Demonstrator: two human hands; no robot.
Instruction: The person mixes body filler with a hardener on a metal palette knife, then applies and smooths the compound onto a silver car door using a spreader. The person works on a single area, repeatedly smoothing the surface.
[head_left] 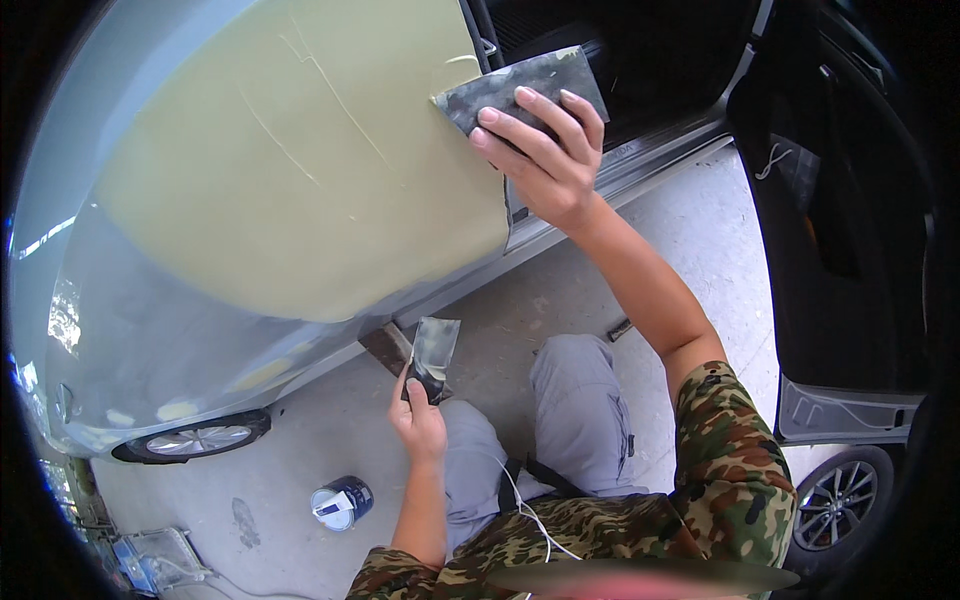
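A broad coat of pale yellow body filler (300,190) covers much of the grey car panel (160,290) before me, with a few raised ridges in it. At the panel's edge by the door opening, my right hand (545,150) grips a wide, smeared spreader (560,78), its left corner at a strip of filler. Lower down, apart from the panel, my left hand (420,425) is closed round a smaller putty knife (436,345) with filler on its blade. Behind that blade shows a brownish flat piece (385,350); whether my left hand holds it I cannot tell.
An open car door (850,270) stands to the right. On the floor at lower left are a blue-and-white can (342,503) and a blue-grey device (160,557) with a cable. Car wheels show at left (195,440) and right (840,500). My bent knees (575,385) are below the panel.
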